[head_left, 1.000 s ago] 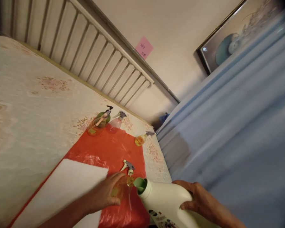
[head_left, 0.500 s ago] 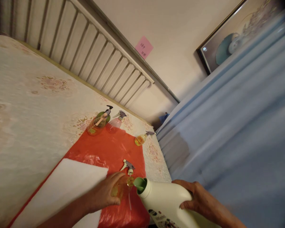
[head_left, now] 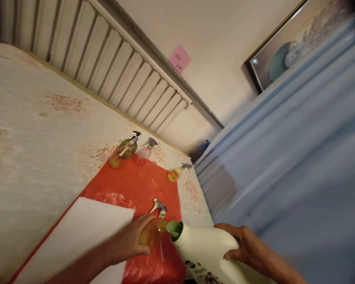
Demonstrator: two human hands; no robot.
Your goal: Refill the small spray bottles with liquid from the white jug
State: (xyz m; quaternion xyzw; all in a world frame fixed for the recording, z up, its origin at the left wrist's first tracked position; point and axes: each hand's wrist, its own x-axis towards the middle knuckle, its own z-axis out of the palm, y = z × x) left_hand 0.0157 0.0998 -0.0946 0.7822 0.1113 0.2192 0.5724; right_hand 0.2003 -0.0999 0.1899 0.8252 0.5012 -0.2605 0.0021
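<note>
Item: white detergent jug (head_left: pixel 208 252), green spout (head_left: pixel 175 230). It is being gripped around its body by the right hand (head_left: pixel 248 246), fingers curled over the upper side. The jug is being held tilted, long axis running from lower right up to the left, spout directed toward the small clear bottle (head_left: pixel 154 233).

Item: small clear bottle with yellowish liquid. It is being steadied by the left hand (head_left: pixel 131 240), fingers wrapped around its side, on the red plastic sheet (head_left: pixel 142 183). Its open neck is being kept just beside the spout, to the spout's left; contact cannot be judged. The left hand is the nearer one to this neck.

Item: detached trigger sprayer head (head_left: pixel 159 207), lying just beyond the bottle.

Item: white cloth (head_left: pixel 83 228), lying over the sheet's near left part.

Items: further spray bottles, being kept at the sheet's far edge: green (head_left: pixel 127 146), pink (head_left: pixel 143 154), yellow (head_left: pixel 176 173). All are resting on a floral bed cover (head_left: pixel 32 130).
</note>
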